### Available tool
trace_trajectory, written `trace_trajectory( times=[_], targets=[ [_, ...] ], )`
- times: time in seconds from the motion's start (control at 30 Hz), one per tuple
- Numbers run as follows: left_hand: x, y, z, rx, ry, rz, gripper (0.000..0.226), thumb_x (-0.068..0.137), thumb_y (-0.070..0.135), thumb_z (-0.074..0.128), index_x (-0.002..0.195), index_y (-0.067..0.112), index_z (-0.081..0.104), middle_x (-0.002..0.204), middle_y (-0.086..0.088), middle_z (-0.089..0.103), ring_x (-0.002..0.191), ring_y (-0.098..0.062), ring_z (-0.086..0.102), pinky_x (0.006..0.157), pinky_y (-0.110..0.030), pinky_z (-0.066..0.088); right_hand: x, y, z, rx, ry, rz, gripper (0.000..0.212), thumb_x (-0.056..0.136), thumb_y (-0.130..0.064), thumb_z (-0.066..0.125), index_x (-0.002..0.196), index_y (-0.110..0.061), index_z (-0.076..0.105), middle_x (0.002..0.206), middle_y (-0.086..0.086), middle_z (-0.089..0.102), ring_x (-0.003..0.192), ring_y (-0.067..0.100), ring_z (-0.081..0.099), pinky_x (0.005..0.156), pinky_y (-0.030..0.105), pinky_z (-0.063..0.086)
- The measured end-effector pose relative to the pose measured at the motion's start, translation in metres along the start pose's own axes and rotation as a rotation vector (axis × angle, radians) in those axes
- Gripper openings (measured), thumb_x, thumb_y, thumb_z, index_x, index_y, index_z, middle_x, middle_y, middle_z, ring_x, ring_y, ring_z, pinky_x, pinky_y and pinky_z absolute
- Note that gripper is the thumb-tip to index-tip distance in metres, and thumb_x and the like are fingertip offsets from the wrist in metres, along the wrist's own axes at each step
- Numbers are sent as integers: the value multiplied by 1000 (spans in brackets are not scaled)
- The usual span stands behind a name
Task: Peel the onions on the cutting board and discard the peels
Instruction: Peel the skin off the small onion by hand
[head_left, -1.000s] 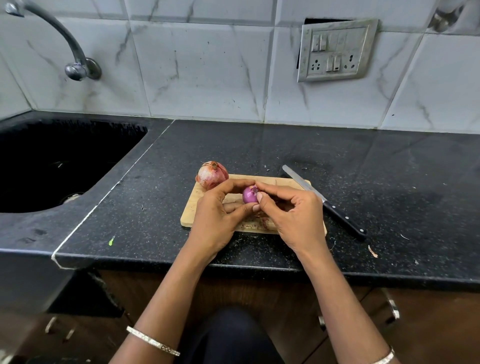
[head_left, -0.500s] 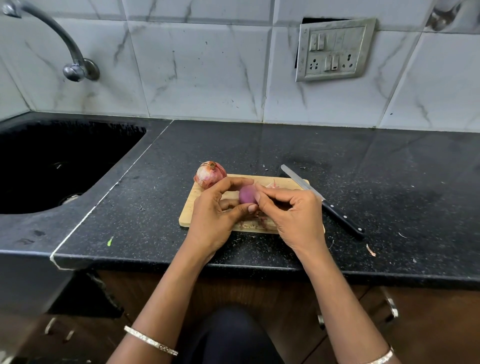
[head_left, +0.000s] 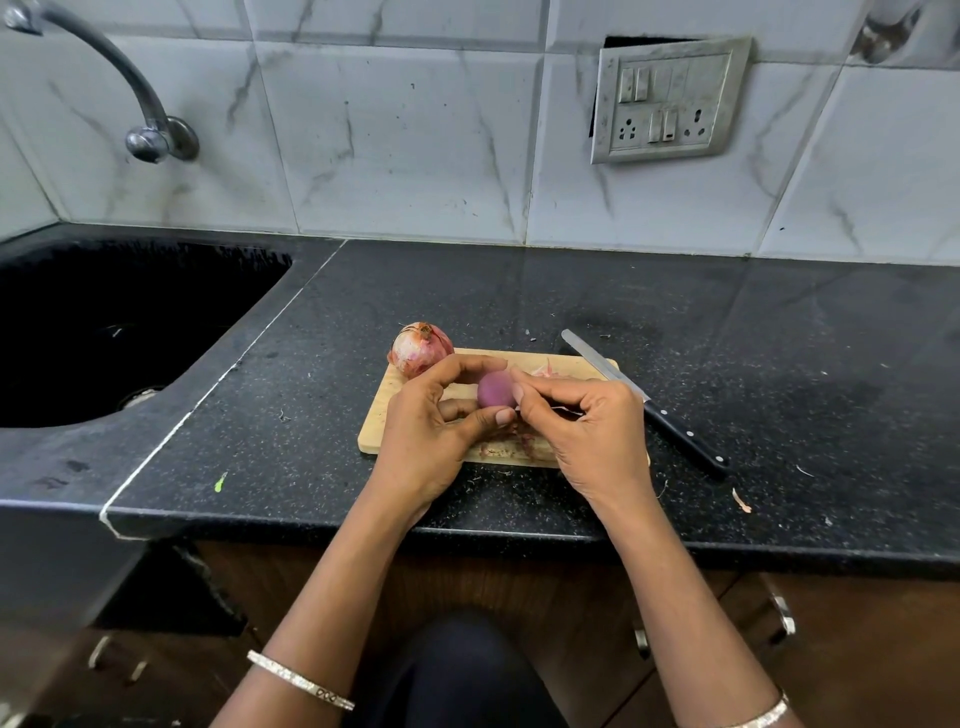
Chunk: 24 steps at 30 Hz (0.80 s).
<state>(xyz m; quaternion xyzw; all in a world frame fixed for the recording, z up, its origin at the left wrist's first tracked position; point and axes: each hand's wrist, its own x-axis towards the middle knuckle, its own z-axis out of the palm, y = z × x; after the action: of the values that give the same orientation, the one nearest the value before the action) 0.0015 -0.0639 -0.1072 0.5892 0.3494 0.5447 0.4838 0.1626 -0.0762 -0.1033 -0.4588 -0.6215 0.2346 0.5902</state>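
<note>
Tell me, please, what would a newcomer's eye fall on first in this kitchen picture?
First, the two hands above the wooden cutting board: the left hand holds a small purple onion, already bare, and the right hand pinches at its side. Next, the unpeeled onion at the board's far left corner, and the black-handled knife lying aslant across its right edge.

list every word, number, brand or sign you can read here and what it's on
None: no readable text shows in this view.
switch plate: switches and sockets only, any marking too small to read.
knife: no brand shows on blade or handle.
cutting board, peeled onion, unpeeled onion: no label.
</note>
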Motion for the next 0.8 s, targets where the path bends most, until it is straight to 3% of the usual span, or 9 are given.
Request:
trace_trajectory(
  times=[0.13,0.27,0.37,0.47,0.57,0.8],
  targets=[
    [0,0,1,17,-11,0,44,80,-4,79,119,12,68,116,-6,74,96,-24,77,84,-27,60,0,0,1,-28,33,6,17,86,-5,78,102,-11,78,95,-5,78,91,-2,72,98,33,56],
    [-1,0,1,13,-16,4,43,81,-4,78,120,11,67,116,-5,74,95,-24,77,83,-28,61,1,-1,3,-97,75,-20,16,85,-4,77,97,-13,81,88,-13,76,86,-4,72,83,19,57],
    [-2,1,2,-7,-18,1,43,81,-5,78,120,10,65,115,-4,75,95,-25,77,84,-30,62,1,-1,2,-97,89,-12,17,85,-4,75,92,-17,82,82,-20,74,82,1,73,77,24,59],
    [-2,2,2,-3,-8,8,43,82,-3,78,120,11,65,116,-3,74,95,-25,77,83,-31,62,1,-1,2,-56,97,-8,17,86,-4,75,90,-19,81,83,-15,77,80,5,74,76,29,61],
    [-1,2,2,16,19,27,43,80,-2,80,118,13,66,116,-4,73,96,-24,76,84,-32,62,1,-3,1,17,72,11,13,85,-8,79,98,-10,80,88,-5,79,80,8,75,75,27,62],
    [0,1,3,47,31,25,47,75,-10,83,111,9,60,115,-10,69,91,-22,77,78,-31,63,1,-2,3,-68,90,-77,10,83,-6,81,83,-16,79,77,-8,76,73,7,73,69,25,59]
  ],
)
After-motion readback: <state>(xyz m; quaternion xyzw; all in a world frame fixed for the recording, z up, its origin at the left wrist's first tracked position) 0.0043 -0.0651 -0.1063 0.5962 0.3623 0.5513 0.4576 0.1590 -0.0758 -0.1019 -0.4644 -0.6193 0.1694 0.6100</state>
